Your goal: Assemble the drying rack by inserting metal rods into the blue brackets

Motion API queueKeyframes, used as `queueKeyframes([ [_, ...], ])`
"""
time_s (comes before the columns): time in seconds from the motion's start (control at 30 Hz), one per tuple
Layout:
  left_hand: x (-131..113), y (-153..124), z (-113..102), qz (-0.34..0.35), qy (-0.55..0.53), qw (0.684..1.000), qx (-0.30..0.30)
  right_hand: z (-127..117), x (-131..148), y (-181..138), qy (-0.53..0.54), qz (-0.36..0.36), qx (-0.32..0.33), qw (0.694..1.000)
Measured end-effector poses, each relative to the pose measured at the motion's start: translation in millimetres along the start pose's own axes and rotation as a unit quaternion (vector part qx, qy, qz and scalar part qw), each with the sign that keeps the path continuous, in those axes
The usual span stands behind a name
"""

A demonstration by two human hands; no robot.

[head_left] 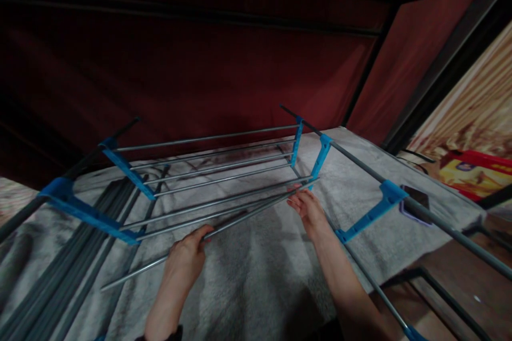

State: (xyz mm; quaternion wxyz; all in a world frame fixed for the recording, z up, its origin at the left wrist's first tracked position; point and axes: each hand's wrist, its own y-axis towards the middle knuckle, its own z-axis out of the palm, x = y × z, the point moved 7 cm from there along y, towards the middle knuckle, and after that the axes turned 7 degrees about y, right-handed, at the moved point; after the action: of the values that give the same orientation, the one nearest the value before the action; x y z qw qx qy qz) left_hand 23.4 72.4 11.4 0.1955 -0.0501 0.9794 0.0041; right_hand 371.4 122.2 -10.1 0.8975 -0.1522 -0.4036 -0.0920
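Note:
My left hand (187, 257) is closed around a loose grey metal tube (244, 217) near its middle. Farther along, my right hand (306, 205) has its fingers curled at the same tube, close to its far end by a blue plastic bracket (320, 157). The tube slants across the front of a rack frame of grey rods and blue brackets. On the left, another blue bracket (92, 218) carries the ends of two crossing rods. Several thin rods (224, 175) span the rear section. At the right, a blue bracket (370, 213) shows no crossing rods.
Several dark grey tubes (76, 256) lie side by side on the grey cloth (248, 287) at left. A phone (416, 203) rests behind the right-hand pole (452, 232). A red and yellow package (474, 176) sits at far right. A dark red panel (200, 74) stands behind.

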Motion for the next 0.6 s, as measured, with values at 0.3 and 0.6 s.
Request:
queueKeyframes([
  [0.3, -12, 2, 8, 0.057, -0.023, 0.998, 0.031, -23, 4, 9, 0.039, 0.007, -0.066, 0.997],
  [0.6, -30, 0, 9, 0.057, -0.065, 0.995, 0.040, -27, 2, 10, 0.024, 0.004, -0.078, 0.997],
])
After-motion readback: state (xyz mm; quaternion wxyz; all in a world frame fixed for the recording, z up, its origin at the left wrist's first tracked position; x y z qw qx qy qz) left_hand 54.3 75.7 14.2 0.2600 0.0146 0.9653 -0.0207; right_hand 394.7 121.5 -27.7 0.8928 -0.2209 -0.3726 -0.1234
